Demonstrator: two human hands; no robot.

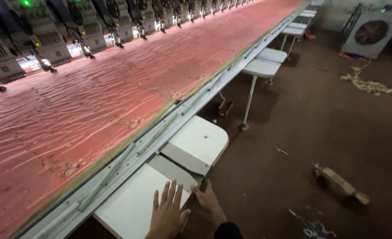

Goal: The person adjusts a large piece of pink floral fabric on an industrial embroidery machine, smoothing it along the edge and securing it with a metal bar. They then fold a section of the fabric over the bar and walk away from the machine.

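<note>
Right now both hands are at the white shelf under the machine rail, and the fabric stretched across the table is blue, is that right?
Not quite. The left hand and right hand are at the white shelf, but the head view shows the stretched fabric is pinkish red, not blue.

Two hands, one pink cloth, one fan
</note>
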